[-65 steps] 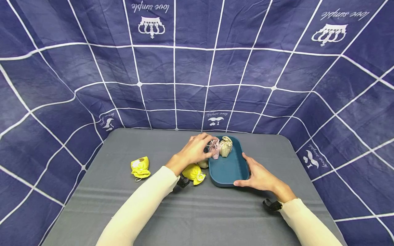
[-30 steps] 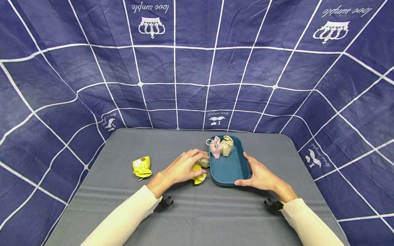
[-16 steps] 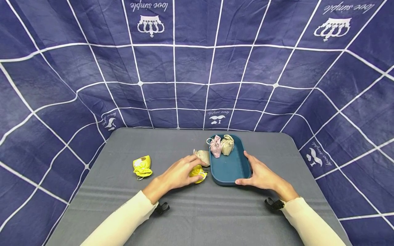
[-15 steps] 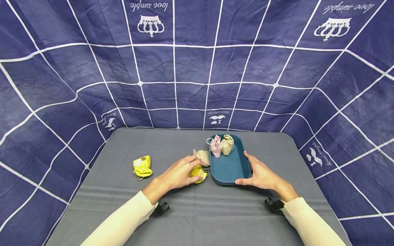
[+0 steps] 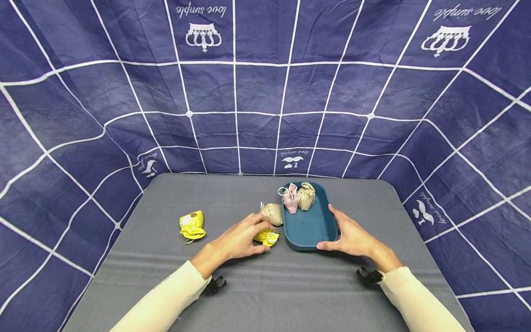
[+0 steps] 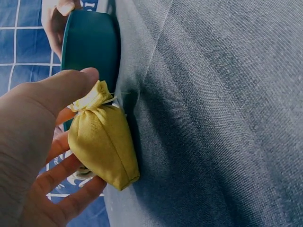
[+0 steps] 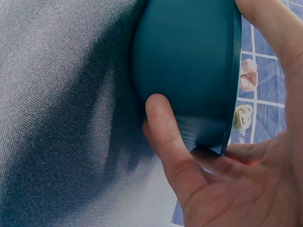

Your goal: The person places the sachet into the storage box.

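In the head view my left hand (image 5: 239, 237) is around a yellow drawstring pouch (image 5: 267, 237) on the table. The left wrist view shows the thumb at the gathered neck of the yellow pouch (image 6: 104, 142) and the other fingers along its far side. My right hand (image 5: 351, 235) holds the blue tray (image 5: 307, 234) at its near right corner, thumb on the front, fingers along the right side. Inside the tray, at the far end, sit a pink pouch (image 5: 291, 199) and a beige pouch (image 5: 306, 197) side by side. Another beige pouch (image 5: 271, 214) lies just left of the tray.
A second yellow pouch (image 5: 192, 225) lies apart on the left of the grey cloth-covered table (image 5: 265, 286). Blue checked cloth (image 5: 257, 92) hangs behind the table and on both sides.
My left hand has left the pink pouch in the tray and come back toward me, to the near yellow pouch. My right hand stays on the tray.
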`<action>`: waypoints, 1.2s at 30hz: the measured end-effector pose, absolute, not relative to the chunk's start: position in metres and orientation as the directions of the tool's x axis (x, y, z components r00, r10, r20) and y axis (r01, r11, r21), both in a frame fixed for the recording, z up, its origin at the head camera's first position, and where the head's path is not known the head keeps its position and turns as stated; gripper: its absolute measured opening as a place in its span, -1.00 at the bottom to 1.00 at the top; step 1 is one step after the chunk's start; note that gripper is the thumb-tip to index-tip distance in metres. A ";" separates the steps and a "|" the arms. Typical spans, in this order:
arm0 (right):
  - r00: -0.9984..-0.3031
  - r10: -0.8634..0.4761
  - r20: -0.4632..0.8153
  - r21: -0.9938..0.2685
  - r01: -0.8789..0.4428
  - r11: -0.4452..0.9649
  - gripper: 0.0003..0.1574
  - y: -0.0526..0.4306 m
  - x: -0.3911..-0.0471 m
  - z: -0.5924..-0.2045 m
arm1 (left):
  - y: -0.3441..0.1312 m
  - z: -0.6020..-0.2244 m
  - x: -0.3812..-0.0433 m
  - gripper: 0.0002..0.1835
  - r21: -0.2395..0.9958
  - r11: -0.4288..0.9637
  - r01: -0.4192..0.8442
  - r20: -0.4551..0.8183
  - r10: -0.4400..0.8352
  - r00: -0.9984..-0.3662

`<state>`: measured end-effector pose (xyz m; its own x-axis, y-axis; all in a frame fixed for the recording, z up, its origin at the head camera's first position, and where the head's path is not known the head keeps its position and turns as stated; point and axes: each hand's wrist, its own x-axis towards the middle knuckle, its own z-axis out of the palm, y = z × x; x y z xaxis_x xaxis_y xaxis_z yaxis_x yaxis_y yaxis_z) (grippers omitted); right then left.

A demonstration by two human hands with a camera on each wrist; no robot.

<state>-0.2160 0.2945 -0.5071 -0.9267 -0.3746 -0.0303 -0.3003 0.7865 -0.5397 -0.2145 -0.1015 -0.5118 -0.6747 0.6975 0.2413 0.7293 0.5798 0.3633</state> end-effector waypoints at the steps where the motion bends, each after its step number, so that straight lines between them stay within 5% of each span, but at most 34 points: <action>1: -0.928 -0.372 -0.032 -0.541 -0.297 0.787 0.79 0.295 -0.216 -0.507 | -0.102 -0.512 -0.214 -0.40 0.359 0.580 0.731 0.239 0.700 -0.673; 18: -0.924 -0.382 -0.033 -0.531 -0.307 0.790 0.80 0.292 -0.219 -0.505 | -0.101 -0.514 -0.216 -0.22 0.165 0.603 0.781 0.228 0.747 -0.625; 36: -0.924 -0.381 -0.036 -0.537 -0.304 0.787 0.78 0.292 -0.217 -0.504 | -0.101 -0.515 -0.222 -0.15 0.097 0.533 0.840 0.221 0.812 -0.541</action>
